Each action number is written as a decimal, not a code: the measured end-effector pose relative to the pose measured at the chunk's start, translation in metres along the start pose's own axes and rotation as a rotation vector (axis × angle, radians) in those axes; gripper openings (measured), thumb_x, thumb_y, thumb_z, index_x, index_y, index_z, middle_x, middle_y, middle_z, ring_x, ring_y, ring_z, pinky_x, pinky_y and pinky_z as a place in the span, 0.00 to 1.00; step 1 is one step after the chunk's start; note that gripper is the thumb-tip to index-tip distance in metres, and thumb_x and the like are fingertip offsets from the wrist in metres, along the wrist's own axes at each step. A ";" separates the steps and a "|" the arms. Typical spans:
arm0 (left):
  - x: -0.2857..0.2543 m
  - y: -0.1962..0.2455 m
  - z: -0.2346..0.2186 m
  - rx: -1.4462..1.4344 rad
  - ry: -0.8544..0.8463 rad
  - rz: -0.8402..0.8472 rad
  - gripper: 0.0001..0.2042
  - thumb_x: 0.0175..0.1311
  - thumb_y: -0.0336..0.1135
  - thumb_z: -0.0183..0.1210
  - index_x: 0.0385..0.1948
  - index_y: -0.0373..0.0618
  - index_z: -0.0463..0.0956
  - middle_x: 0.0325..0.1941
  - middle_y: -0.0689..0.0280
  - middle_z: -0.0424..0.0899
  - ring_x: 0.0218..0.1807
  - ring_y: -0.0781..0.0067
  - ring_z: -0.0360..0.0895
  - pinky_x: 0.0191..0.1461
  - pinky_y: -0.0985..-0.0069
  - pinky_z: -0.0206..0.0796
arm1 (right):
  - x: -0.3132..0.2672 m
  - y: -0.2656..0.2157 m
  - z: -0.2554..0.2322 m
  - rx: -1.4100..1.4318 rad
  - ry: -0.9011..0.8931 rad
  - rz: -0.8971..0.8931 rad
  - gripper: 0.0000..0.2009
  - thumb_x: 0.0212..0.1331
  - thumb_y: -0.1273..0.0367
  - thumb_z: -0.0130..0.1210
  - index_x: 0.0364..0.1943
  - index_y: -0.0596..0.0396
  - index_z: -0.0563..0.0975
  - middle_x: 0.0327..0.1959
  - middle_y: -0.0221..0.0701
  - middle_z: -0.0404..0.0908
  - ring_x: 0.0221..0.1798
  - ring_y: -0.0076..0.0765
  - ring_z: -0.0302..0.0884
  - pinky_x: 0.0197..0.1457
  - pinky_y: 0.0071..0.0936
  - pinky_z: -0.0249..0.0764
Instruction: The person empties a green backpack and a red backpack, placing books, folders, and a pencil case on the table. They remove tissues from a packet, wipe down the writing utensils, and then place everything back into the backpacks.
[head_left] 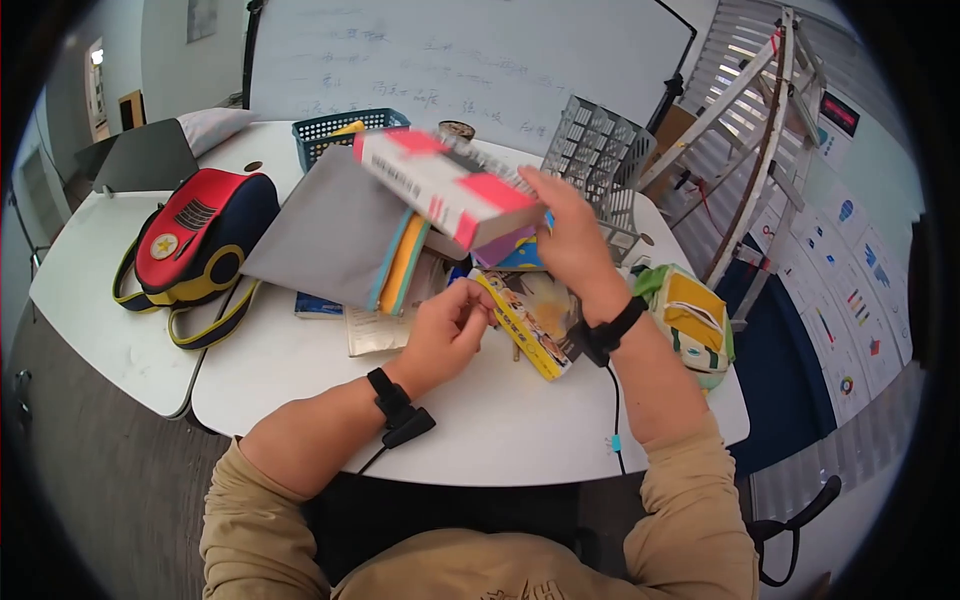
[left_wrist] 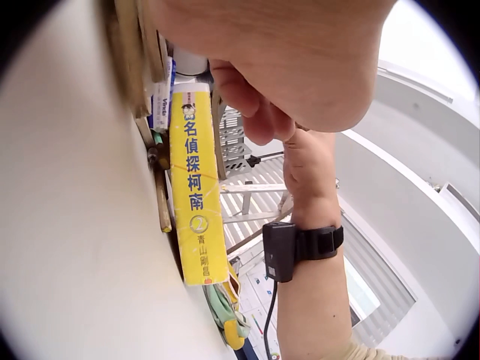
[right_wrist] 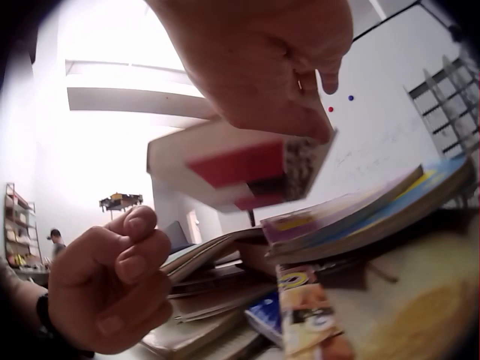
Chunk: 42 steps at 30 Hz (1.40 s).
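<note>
My right hand (head_left: 575, 235) grips a thick red and white book (head_left: 440, 185) by its right end, holding it raised and tilted above the pile. Motion blurs part of its cover in the right wrist view. My left hand (head_left: 445, 335) hovers with loosely curled fingers and nothing in them, close to a yellow-spined comic book (head_left: 530, 325). The comic's spine (left_wrist: 199, 187) faces the left wrist camera. Under the raised book lies a grey zip pouch (head_left: 325, 225) with an orange and teal edge. Purple and blue books (right_wrist: 360, 217) stack behind the comic.
A red and navy backpack (head_left: 205, 235) stands at left. At the back are a teal basket (head_left: 312, 145) and a grey plastic crate (head_left: 600, 145). A green and yellow bag (head_left: 695, 325) sits at right, near a ladder (head_left: 770, 130). A cable (head_left: 617, 420) hangs from my right wrist.
</note>
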<state>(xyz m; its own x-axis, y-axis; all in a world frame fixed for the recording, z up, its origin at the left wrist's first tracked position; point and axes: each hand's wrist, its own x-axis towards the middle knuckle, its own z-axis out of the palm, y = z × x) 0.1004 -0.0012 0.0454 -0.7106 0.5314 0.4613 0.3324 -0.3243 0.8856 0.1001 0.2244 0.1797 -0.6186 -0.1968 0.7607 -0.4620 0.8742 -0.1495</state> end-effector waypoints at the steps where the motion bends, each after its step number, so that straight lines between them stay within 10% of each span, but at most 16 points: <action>1: 0.000 0.003 -0.001 0.007 -0.004 -0.001 0.03 0.86 0.25 0.53 0.51 0.42 0.76 0.41 0.68 0.87 0.30 0.88 0.77 0.33 0.84 0.72 | -0.001 -0.004 0.002 0.039 -0.017 0.058 0.36 0.56 0.90 0.51 0.73 0.59 0.80 0.71 0.51 0.84 0.78 0.61 0.78 0.83 0.44 0.72; 4: 0.000 0.006 -0.002 0.021 -0.005 -0.002 0.04 0.86 0.25 0.53 0.51 0.42 0.76 0.41 0.67 0.87 0.30 0.88 0.78 0.32 0.84 0.72 | -0.015 -0.016 -0.004 0.058 0.001 0.170 0.33 0.59 0.87 0.50 0.73 0.59 0.79 0.68 0.53 0.85 0.76 0.65 0.79 0.82 0.45 0.73; 14: 0.001 0.000 0.002 -0.012 0.007 -0.062 0.05 0.86 0.24 0.50 0.52 0.41 0.76 0.43 0.64 0.86 0.33 0.84 0.78 0.32 0.82 0.74 | -0.130 0.102 -0.049 0.359 0.098 0.742 0.14 0.85 0.64 0.61 0.54 0.63 0.87 0.51 0.34 0.95 0.56 0.27 0.90 0.63 0.28 0.82; 34: 0.005 0.000 0.002 -0.009 0.069 -0.224 0.04 0.87 0.31 0.53 0.52 0.46 0.75 0.42 0.69 0.87 0.28 0.86 0.79 0.31 0.83 0.69 | -0.184 0.142 -0.052 0.298 -0.392 0.846 0.09 0.65 0.73 0.74 0.45 0.63 0.90 0.34 0.25 0.89 0.35 0.19 0.81 0.43 0.21 0.80; 42: 0.004 -0.002 0.002 -0.009 0.072 -0.217 0.04 0.86 0.30 0.52 0.53 0.45 0.76 0.42 0.69 0.87 0.28 0.85 0.79 0.30 0.82 0.69 | -0.197 0.167 -0.046 0.627 -0.093 1.091 0.11 0.77 0.63 0.69 0.41 0.57 0.87 0.30 0.25 0.85 0.27 0.20 0.77 0.33 0.21 0.71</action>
<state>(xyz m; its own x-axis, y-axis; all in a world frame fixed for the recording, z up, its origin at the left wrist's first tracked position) 0.0979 0.0031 0.0451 -0.8072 0.5326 0.2545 0.1612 -0.2159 0.9630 0.1738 0.4298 0.0340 -0.8980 0.4400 0.0097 0.1104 0.2465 -0.9628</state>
